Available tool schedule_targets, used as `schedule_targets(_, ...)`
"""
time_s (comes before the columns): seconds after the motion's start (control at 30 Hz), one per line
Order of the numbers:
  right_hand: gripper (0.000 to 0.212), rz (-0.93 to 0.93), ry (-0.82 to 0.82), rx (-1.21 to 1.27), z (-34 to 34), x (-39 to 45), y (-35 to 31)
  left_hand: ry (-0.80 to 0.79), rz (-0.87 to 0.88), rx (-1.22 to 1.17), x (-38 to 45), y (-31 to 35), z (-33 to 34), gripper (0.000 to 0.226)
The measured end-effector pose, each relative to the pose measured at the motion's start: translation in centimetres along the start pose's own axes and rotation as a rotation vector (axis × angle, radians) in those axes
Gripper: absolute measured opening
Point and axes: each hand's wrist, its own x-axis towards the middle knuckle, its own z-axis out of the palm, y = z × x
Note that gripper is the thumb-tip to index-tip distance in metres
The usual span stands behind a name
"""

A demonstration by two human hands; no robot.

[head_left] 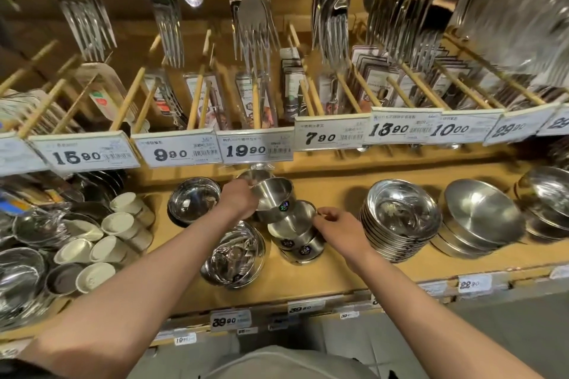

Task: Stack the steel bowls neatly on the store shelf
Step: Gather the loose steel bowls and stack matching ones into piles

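Left grip (238, 198) holds one tilted bowl (274, 198) at 12 o'clock of a three-bowl stack (297, 234); right grip (335, 221) pinches its rim.

On the wooden store shelf (332, 268), a short stack of small steel cups (300, 243) stands at the middle, a tilted steel cup (274, 197) above it. A tall stack of shallow steel bowls (400, 218) lies right, a wide steel bowl (235, 255) left, round white ramekins (117, 224) farther left.
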Motion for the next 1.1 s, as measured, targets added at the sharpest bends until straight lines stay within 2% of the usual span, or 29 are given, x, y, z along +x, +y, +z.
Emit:
schedule_targets(0.33,0.020,0.018,-0.041,0.186,0.0,0.3,1.7,-0.008,0.037,-0.100,-1.7,1.7,0.7,0.053)
schedule_targets(0.5,0.028,0.027,-0.091,0.301,-0.3,0.4,2.2,-0.078,0.024,-0.025,-3.0,2.0,2.3,0.054)
schedule_targets(0.6,0.037,-0.008,-0.125,0.275,-0.7,0.3,1.8,-0.047,0.025,0.061,-3.5,2.1,2.8,0.052)
schedule_targets(0.8,0.032,-0.087,-0.134,0.174,-1.1,0.1,1.0,-0.048,0.025,0.197,-4.2,3.4,2.6,0.038)
schedule_targets(0.9,0.034,-0.089,-0.136,0.200,-1.6,0.0,0.8,-0.055,0.034,0.214,-4.4,3.9,2.5,0.045)
schedule_targets(1.0,0.026,-0.103,-0.119,0.196,-1.8,0.2,0.7,-0.061,0.039,0.221,-4.5,4.2,2.4,0.057)
schedule_targets(1.1,0.033,-0.117,-0.112,0.167,-1.7,0.2,0.5,-0.050,0.019,0.191,-4.3,4.4,2.2,0.057)
